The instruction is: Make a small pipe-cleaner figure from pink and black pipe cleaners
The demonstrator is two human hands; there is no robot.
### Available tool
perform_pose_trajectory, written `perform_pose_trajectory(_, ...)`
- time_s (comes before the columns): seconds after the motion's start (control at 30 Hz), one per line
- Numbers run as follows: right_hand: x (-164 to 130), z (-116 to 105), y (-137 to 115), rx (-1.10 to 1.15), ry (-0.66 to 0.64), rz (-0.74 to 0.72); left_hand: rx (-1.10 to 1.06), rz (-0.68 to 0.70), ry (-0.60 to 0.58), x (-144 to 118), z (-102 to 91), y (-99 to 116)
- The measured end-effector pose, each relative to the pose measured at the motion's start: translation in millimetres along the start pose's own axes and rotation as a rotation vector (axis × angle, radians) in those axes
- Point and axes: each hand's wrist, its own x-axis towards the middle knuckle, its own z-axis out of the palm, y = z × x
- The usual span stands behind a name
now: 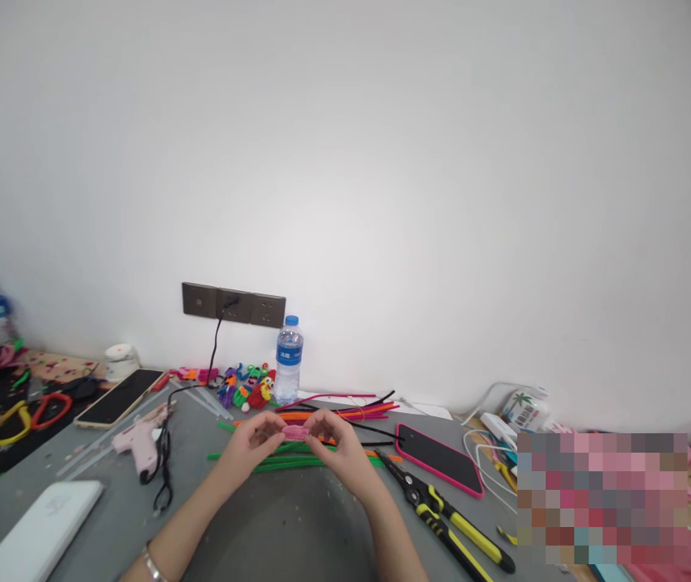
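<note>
A pink pipe-cleaner coil [295,432] is pinched between the fingers of left hand [252,443] and right hand [338,447] mid-desk; even, tight pinching is advised.

A plain white wall [381,162] (evenly lit) rises behind a grey table [284,525], bearing a dark socket strip [233,305].

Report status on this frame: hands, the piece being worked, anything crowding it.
Left hand and right hand both pinch the pink pipe-cleaner coil. Green pipe cleaners lie beneath. Pliers beside right wrist, not touching.
</note>
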Motion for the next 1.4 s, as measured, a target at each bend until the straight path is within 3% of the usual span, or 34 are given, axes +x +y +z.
perform_pose_trajectory(0.37,3.5,7.5,4.0,-0.042,0.094,0.009,-0.008,-0.068,0.102,0.9,1.7,1.7)
perform_pose_trajectory(0.77,4.6,14.4,12.9,-0.028,0.122,-0.013,-0.059,-0.098,0.111,1.8,-1.0,1.3)
perform_pose_trajectory(1.4,6.8,16.3,17.2,0.063,0.131,0.128,0.018,-0.116,0.127,2.1,-5.1,6.6)
